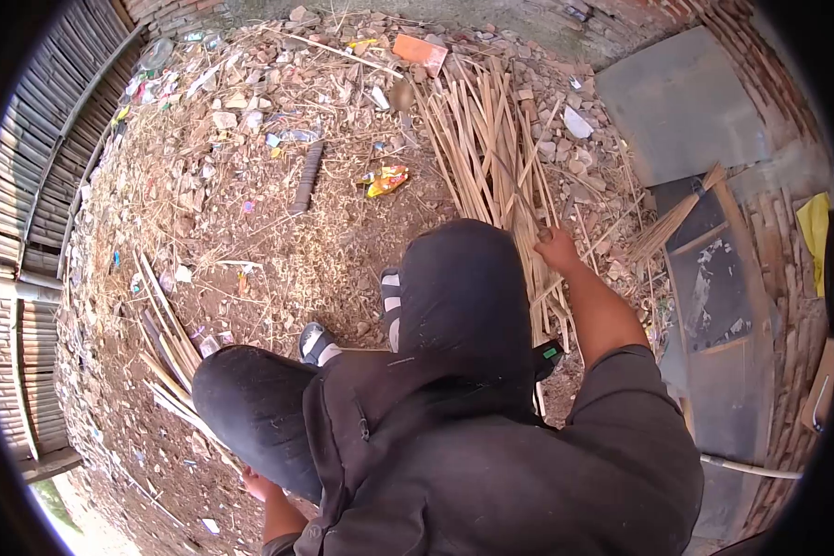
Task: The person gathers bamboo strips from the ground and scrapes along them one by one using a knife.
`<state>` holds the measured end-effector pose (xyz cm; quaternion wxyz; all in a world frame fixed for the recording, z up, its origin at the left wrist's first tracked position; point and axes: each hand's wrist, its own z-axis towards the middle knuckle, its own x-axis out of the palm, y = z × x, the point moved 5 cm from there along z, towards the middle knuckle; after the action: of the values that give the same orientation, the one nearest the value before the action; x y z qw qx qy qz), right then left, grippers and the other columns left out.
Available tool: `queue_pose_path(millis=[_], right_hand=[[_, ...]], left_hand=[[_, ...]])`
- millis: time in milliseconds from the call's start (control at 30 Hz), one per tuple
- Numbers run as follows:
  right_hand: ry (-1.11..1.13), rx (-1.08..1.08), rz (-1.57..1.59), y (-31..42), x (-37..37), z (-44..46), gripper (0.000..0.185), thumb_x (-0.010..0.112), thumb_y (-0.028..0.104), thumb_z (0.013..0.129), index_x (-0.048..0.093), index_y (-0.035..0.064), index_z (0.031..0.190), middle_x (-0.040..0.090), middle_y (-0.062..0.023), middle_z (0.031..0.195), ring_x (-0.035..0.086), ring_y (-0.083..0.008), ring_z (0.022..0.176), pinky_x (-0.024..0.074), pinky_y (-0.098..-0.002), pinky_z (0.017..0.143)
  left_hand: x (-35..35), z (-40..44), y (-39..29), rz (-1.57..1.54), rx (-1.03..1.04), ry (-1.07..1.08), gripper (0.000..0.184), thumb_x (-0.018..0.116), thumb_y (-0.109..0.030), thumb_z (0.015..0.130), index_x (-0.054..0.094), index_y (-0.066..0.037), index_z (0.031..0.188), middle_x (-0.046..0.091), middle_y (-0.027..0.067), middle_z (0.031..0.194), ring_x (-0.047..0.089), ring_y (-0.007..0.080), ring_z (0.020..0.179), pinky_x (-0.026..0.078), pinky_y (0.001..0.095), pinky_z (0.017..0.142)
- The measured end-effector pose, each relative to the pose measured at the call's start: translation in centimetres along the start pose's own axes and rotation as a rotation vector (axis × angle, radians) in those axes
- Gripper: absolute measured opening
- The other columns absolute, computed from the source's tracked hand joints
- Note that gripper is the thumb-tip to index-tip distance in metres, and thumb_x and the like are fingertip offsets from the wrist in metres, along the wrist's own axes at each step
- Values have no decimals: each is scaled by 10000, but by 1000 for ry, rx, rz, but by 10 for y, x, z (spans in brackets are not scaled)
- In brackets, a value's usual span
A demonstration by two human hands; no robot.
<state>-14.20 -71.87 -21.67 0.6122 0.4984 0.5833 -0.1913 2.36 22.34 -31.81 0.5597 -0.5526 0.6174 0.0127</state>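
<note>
My right hand (pixel 556 251) is beside my right knee, at the near end of a long pile of split bamboo strips (pixel 477 139). Its fingers are curled closed on a bamboo strip at the pile's edge. Low on the other side, my left hand (pixel 260 486) shows past my left thigh, partly hidden by it. Its fingers look closed around the end of some bamboo strips (pixel 169 347) that lie along my left leg. Both legs are bent, with sandals on the ground between them.
A dark ridged rod (pixel 308 176) and a yellow-red wrapper (pixel 385 181) lie on the littered ground ahead. An orange brick piece (pixel 420 53) is farther off. Boards (pixel 686 102) and a bundle of thin sticks (pixel 681 218) lean at the right wall. A bamboo fence (pixel 37 139) stands left.
</note>
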Motion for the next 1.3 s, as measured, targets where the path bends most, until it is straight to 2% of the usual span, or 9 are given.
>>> queue_pose_path(millis=[33,133,267,467,633,733,967,1067,1300], right_hand=[[-15,37,15,-34,20,-1,594,740,360,733,641,40,1224,676,-248,1164,633,-416,1116,505,-461,968],[-7,122,53,-72,45,-30,518,730,342,738,663,10,1130,702,-235,1074,670,-393,1035,520,-448,903],[-29,210,172,-87,91,-65,508,710,340,742,657,12,1126,697,-247,1072,661,-412,1044,521,-458,912],[-29,156,271,-77,138,-97,435,710,284,745,663,14,1083,682,-273,1022,651,-441,1006,526,-476,877],[4,55,181,-65,138,-93,390,726,254,731,667,9,1028,679,-279,973,647,-451,984,524,-496,858],[33,181,246,-72,151,-87,405,732,255,720,666,14,1039,679,-285,970,649,-448,987,526,-499,850],[13,295,303,-86,130,-92,522,726,241,765,626,13,1225,715,-228,1008,685,-414,962,536,-491,844],[-102,262,328,-108,123,-93,525,746,225,764,622,6,1224,709,-234,1016,684,-420,946,541,-484,851],[-105,341,375,-121,87,-100,491,796,251,816,626,-18,1190,698,-201,1116,679,-329,1035,533,-447,879]], left_hand=[[-4,-4,-14,240,140,-35,375,642,-260,945,598,-48,1251,680,145,1083,663,281,921,563,417,795],[-6,-11,-53,309,277,-6,352,624,-256,965,596,-46,1246,688,111,1030,661,252,879,556,402,765],[12,14,-63,-56,283,199,350,601,-315,990,601,-53,1222,684,104,1033,662,236,882,549,393,739],[32,-14,-97,-68,230,262,350,599,-322,993,602,-56,1220,683,101,1030,660,231,876,547,390,730],[35,-32,-107,-51,205,273,350,597,-328,995,603,-59,1218,682,99,1028,658,228,872,545,387,723],[35,-41,-108,-48,193,273,350,595,-332,996,603,-60,1217,682,97,1027,657,225,869,544,386,718],[33,-53,-107,-33,169,282,350,592,-340,999,605,-64,1214,680,94,1024,655,220,862,541,382,708],[32,-54,-104,-31,160,289,351,591,-344,1000,605,-65,1213,680,92,1022,654,217,859,539,381,703],[36,-53,-98,-41,138,307,351,588,-352,1003,606,-69,1211,679,89,1019,651,212,853,537,377,693]])
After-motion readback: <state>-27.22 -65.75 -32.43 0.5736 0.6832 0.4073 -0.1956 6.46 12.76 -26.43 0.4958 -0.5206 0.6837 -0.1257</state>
